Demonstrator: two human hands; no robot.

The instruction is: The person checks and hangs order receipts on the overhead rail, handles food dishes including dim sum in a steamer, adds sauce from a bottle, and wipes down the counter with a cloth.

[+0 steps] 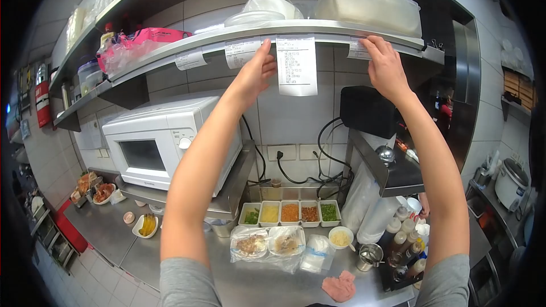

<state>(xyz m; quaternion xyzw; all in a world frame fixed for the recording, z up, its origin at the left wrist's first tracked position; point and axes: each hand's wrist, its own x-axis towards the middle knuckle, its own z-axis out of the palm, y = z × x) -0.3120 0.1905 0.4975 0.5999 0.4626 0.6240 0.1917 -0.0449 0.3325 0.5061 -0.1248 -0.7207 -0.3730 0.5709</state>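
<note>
Both arms reach up to the metal shelf edge (239,38), where several printed paper slips hang. My left hand (256,74) is raised beside the long receipt (297,68), its fingers loosely apart and nothing visible between them. A shorter slip (242,51) hangs behind and left of that hand. At the right, my right hand (385,63) has its fingertips pinched on a small slip (357,49) at the shelf edge. Another curled slip (190,60) hangs farther left.
A white microwave (142,153) stands at the left. Small topping containers (290,212) line the counter's back, with bagged food (267,244) in front. Squeeze bottles (401,239) and a pink cloth (339,286) are at the right. A plastic bin (367,8) sits on the shelf.
</note>
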